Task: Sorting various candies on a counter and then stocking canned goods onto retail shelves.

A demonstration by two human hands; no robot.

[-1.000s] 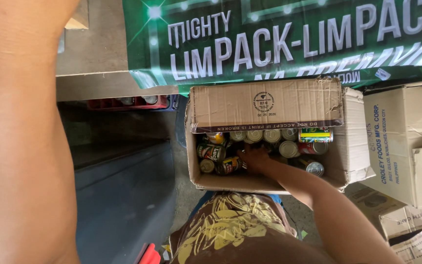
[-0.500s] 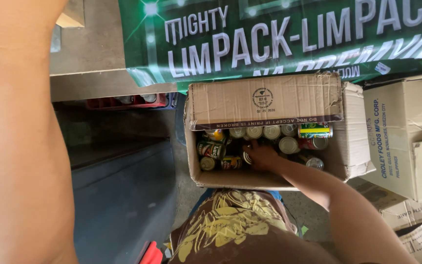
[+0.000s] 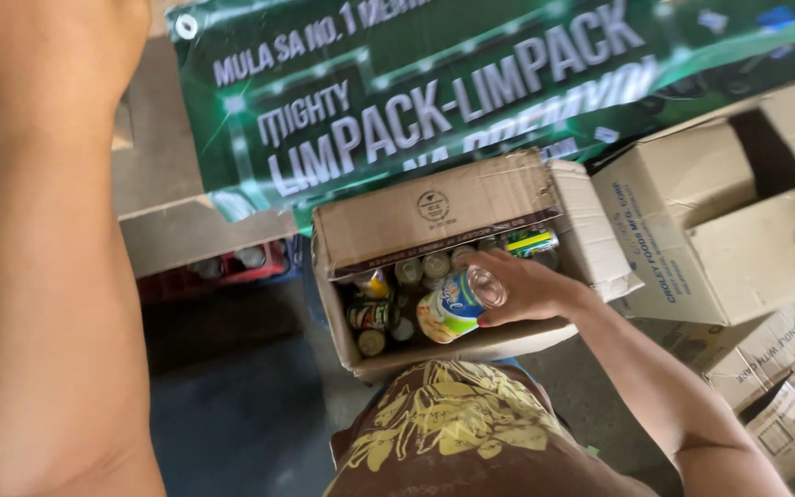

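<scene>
An open cardboard box [image 3: 434,207] sits on the floor in front of me, holding several tin cans [image 3: 409,271] standing upright. My right hand [image 3: 526,287] is over the box and grips a can [image 3: 457,306] with a green, white and orange label, tilted on its side above the others. My left arm runs up the left side of the view. My left hand [image 3: 52,46] is raised at the top edge, its fingers out of frame. My brown shorts with a yellow print [image 3: 443,428] show below the box.
A green banner [image 3: 434,92] hangs behind the box. Several cardboard boxes [image 3: 729,221] are stacked on the right, one open. A red crate [image 3: 223,267] with bottles sits under a ledge at the left. Dark floor [image 3: 232,405] lies at the lower left.
My right hand has come up out of the box holding a can that it was reaching among before. The view has tilted and shifted slightly.
</scene>
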